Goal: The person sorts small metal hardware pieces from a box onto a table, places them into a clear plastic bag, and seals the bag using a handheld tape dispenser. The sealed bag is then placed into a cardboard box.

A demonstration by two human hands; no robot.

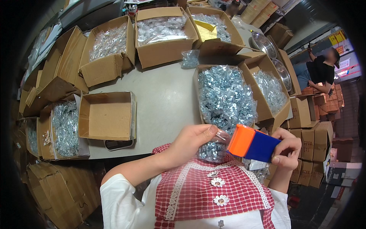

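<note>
My right hand (286,149) grips the blue end of an orange and blue tape dispenser (253,145), held level in front of my chest. Pinched between the thumb and fingers of my left hand (196,138) is the end of a clear strip of tape (222,136), which runs to the dispenser's toothed orange edge. Beneath both hands stands a carton heaped with clear bags of shiny metal parts (227,93); the hands and dispenser cover part of its near end. The kind of metal part is too small to tell.
Open cartons of bagged parts (164,30) line the table's far side. An empty carton (106,131) sits at left over a dark scale-like device (119,144). One small bag (190,59) lies on the grey table (164,99). Metal bowls (263,44) and a person (322,70) are at right.
</note>
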